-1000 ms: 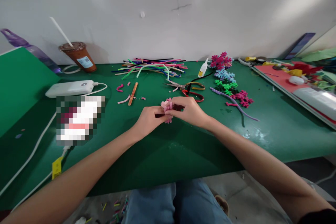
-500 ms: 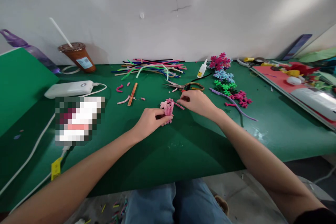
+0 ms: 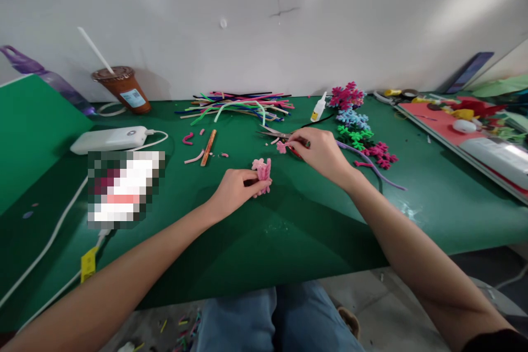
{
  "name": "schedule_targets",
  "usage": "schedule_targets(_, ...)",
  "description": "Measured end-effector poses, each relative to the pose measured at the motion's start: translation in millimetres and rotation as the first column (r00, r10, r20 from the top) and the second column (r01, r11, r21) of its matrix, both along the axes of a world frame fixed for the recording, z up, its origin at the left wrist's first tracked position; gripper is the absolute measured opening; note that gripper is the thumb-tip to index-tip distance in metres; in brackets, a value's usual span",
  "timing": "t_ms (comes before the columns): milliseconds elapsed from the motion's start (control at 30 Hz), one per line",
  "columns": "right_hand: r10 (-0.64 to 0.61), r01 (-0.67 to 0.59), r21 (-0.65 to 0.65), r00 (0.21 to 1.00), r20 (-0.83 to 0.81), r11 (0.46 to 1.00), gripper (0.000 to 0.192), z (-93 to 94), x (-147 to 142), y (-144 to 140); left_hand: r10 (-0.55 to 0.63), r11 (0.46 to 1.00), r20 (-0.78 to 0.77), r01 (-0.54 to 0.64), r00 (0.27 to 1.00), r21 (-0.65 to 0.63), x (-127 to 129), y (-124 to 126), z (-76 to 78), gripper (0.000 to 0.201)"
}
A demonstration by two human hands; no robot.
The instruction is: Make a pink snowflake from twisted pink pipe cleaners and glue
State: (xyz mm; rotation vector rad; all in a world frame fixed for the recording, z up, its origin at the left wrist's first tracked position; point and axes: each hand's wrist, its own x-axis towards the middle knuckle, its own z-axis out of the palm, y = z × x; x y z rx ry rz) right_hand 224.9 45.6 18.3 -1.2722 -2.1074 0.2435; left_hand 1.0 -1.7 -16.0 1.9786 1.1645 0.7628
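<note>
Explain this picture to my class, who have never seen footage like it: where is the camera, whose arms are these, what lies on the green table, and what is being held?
The camera sits on a person's head, looking forward and down, so both arms are that person's own. The left hand pinches a small pink pipe-cleaner flower. The right hand rests on the scissors, beside a small pink piece; whether it grips them is unclear. On the green table lie a pile of coloured pipe cleaners, a glue bottle, finished fuzzy flowers, a white power bank and a lidded drink cup with a straw.
</note>
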Motion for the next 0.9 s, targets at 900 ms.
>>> schedule_targets(900, 0.367, -0.395, -0.115, 0.907, -0.207, 0.912, 0.024, -1.6, -31, -30, 0.009, 0.999, -0.032, -0.01, 0.999, -0.041, 2, 1, 0.7, 0.025)
